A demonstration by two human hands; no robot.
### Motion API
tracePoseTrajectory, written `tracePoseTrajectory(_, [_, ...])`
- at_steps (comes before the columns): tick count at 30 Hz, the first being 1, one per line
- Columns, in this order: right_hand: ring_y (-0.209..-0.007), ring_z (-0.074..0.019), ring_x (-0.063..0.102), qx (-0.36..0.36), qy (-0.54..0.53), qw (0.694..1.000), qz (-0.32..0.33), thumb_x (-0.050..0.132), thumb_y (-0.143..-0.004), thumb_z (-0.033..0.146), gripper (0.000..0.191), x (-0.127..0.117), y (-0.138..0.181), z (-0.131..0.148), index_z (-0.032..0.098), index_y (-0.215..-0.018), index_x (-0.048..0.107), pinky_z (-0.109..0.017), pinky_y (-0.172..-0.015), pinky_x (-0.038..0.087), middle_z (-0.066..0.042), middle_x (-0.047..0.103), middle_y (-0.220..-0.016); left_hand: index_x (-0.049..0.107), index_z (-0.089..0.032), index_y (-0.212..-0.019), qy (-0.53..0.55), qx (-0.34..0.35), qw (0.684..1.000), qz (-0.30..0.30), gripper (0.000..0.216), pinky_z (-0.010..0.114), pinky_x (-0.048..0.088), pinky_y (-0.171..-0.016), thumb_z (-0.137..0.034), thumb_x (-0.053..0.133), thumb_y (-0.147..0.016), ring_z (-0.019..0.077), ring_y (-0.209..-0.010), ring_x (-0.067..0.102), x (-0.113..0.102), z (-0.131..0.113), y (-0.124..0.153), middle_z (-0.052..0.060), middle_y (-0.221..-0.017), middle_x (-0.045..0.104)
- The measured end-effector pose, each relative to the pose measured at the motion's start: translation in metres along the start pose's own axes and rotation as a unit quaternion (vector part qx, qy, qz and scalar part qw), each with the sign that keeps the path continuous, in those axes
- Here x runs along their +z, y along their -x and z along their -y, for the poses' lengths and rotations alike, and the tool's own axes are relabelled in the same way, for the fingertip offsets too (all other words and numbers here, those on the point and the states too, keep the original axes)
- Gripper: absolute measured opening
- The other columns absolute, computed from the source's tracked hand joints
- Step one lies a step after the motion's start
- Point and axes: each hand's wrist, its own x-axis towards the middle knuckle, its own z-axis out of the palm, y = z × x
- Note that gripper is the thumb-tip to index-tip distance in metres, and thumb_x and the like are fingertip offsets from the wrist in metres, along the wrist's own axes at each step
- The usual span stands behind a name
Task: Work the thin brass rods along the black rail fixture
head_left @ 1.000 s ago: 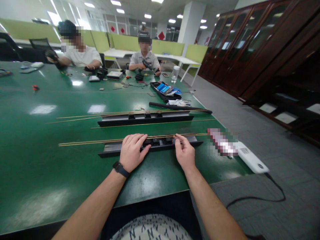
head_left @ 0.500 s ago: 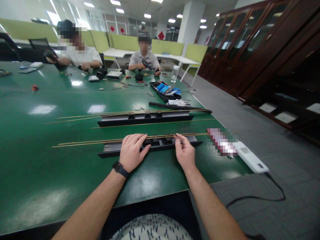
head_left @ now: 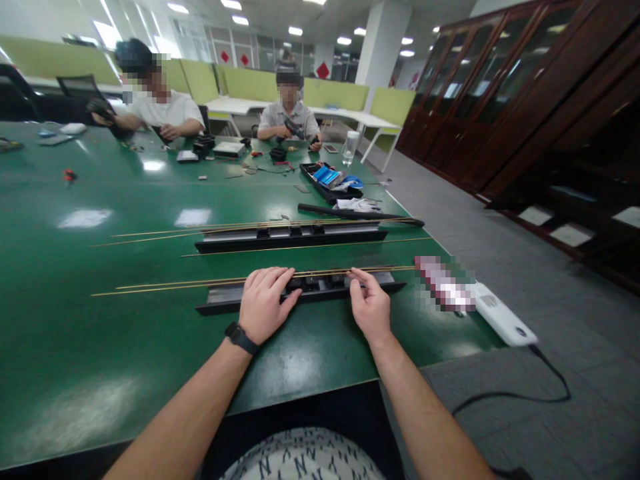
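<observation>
In front of me lies a long black channel with a grey inside [head_left: 225,295] and small black blocks [head_left: 311,283] in it. Thin brass rods [head_left: 165,285] run along its far edge and stick out well past its left end. My left hand [head_left: 265,303], with a dark watch on the wrist, is over the channel; its fingers curl across the rods and its thumb rests at the near side. At the right part of the channel, my right hand [head_left: 371,303] holds its bent index finger and thumb close together at a rod. The fingertips' exact contact is hard to see.
A second black channel [head_left: 290,241] with brass rods lies farther back, a single rod [head_left: 310,247] before it. Beyond are a black tube [head_left: 360,215] and a tray [head_left: 330,190]. A white power strip [head_left: 503,317] sits at the right edge. Two people work opposite.
One brass rod's left end has slid a little farther left along the near channel. Both my hands look the same. Across the table, one person's hand has shifted slightly.
</observation>
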Motion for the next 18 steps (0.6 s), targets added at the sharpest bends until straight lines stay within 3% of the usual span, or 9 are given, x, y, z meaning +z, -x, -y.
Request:
tracePoseTrajectory(3, [-0.085, -0.0202, 0.077, 0.003, 0.003, 1.000, -0.002, 0.058, -0.098, 0.039, 0.035, 0.0004, -0.0006, -0.0014, 0.018, -0.124, 0.072, -0.031, -0.076, 0.062, -0.011, 0.080, -0.115, 0.068, -0.020, -0.130, -0.003, 0.001, 1.000, -0.003, 0.038, 0.047, 0.044, -0.106, -0.041, 0.064, -0.098, 0.0291, -0.118, 0.065, -0.0007, -0.0001, 0.0002, 0.010, -0.124, 0.074])
tracePoseTrajectory(13, [-0.059, -0.0125, 0.065, -0.024, 0.012, 0.999, 0.043, 0.058, -0.098, 0.037, 0.036, -0.0011, 0.0010, 0.0021, 0.019, -0.125, 0.072, -0.029, -0.064, 0.058, -0.010, 0.079, -0.118, 0.068, -0.020, -0.130, 0.000, -0.002, 1.000, -0.002, 0.038, 0.047, 0.044, -0.106, -0.040, 0.065, -0.098, 0.0292, -0.118, 0.066, -0.0007, -0.0009, -0.0006, 0.010, -0.123, 0.074])
tracePoseTrajectory(16, [-0.053, -0.0109, 0.061, -0.012, 0.012, 0.999, 0.030, 0.059, -0.097, 0.038, 0.038, -0.0009, 0.0009, 0.0028, 0.019, -0.129, 0.070, -0.028, -0.058, 0.055, -0.011, 0.079, -0.119, 0.068, -0.021, -0.130, 0.000, -0.002, 1.000, -0.002, 0.037, 0.047, 0.044, -0.105, -0.040, 0.065, -0.098, 0.0292, -0.118, 0.066, -0.0007, -0.0005, -0.0004, 0.010, -0.124, 0.074])
tracePoseTrajectory(18, [-0.059, -0.0130, 0.066, 0.001, 0.008, 1.000, 0.009, 0.059, -0.097, 0.039, 0.040, -0.0007, 0.0001, 0.0018, 0.018, -0.129, 0.070, -0.028, -0.060, 0.057, -0.012, 0.079, -0.118, 0.068, -0.021, -0.130, 0.001, -0.003, 1.000, -0.003, 0.037, 0.047, 0.044, -0.106, -0.040, 0.065, -0.098, 0.0292, -0.118, 0.066, -0.0008, -0.0002, -0.0003, 0.010, -0.124, 0.074])
